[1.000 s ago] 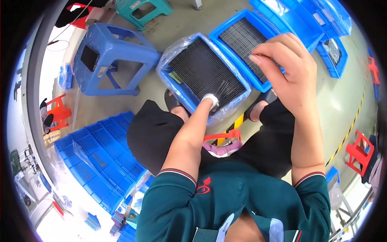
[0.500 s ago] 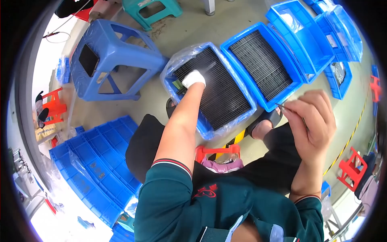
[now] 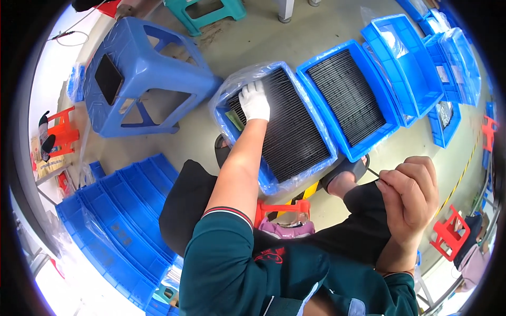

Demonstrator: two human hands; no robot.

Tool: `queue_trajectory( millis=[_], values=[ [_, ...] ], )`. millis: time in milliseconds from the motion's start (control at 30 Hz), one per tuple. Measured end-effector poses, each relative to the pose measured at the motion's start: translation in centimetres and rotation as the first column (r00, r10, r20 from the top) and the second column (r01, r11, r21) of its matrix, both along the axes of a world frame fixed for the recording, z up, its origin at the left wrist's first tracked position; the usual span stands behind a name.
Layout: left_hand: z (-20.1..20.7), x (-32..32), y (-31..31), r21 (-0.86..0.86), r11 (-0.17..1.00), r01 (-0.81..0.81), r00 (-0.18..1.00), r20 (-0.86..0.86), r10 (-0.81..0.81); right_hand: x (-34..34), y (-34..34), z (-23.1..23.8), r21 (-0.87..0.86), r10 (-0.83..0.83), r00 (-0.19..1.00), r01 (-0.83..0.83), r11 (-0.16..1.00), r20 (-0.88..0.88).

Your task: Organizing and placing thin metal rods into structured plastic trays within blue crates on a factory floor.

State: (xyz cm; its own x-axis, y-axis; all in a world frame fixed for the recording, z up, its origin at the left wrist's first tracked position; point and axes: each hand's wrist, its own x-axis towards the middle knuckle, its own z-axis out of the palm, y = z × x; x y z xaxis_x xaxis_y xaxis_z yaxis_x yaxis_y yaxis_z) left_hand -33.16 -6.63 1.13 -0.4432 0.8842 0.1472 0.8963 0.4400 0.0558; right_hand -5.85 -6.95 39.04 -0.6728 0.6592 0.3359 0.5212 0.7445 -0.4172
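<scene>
My left hand point(image 3: 255, 101), in a white glove, lies over the rows of thin black strips point(image 3: 295, 129) in the nearer blue bin, its fingers stretched out across them. A clear plastic liner covers the rim of that bin point(image 3: 331, 154). A small green piece point(image 3: 235, 120) sits at the bin's left side, close to the glove. My bare right hand point(image 3: 411, 195) is raised above my right knee, thumb and forefinger pinching a thin dark stick-like thing point(image 3: 372, 172). Only its tip shows, so its kind is unclear.
Beside the lined bin, a second blue bin point(image 3: 391, 131) also holds black strips. More blue bins point(image 3: 406, 63) are stacked beyond it. At left stands a blue stool point(image 3: 153, 71) with a phone point(image 3: 109, 79) on top. Blue crates point(image 3: 118, 221) lie at lower left.
My left fingers have gone from bunched to stretched out over the strips. My right hand has moved lower, still pinching the thin stick-like thing. The view has shifted slightly.
</scene>
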Motion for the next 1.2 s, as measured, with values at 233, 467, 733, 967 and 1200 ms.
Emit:
queue_trajectory(
  millis=[233, 467, 733, 967, 1200],
  values=[
    [-0.1, 1.0, -2.5, -0.149, 0.988, 0.044, 0.999, 0.015, -0.042, -0.7, -0.3, -0.2, -0.017, 0.015, 0.999, -0.014, 1.0, 0.033],
    [1.3, -1.0, 0.6, -0.079, 0.997, 0.028, 1.0, 0.0, -0.028, -0.7, -0.3, -0.6, -0.009, 0.016, 0.999, -0.015, 1.0, 0.048],
    [1.5, 0.7, 1.0, -0.099, 0.993, -0.057, 0.986, 0.15, 0.072, -0.5, -0.5, -0.6, -0.012, 0.026, 0.998, -0.025, 1.0, 0.063],
    [0.8, 1.7, -0.6, 0.047, 0.998, 0.05, 0.987, 0.15, -0.057, -0.6, -0.7, -0.8, -0.023, 0.043, 0.997, -0.042, 0.999, 0.059],
    [2.4, 1.4, 1.4, -0.097, 0.993, -0.06, 0.978, 0.195, 0.079, -0.8, -0.9, -0.6, -0.023, 0.042, 0.997, -0.041, 0.999, 0.064]
  ],
)
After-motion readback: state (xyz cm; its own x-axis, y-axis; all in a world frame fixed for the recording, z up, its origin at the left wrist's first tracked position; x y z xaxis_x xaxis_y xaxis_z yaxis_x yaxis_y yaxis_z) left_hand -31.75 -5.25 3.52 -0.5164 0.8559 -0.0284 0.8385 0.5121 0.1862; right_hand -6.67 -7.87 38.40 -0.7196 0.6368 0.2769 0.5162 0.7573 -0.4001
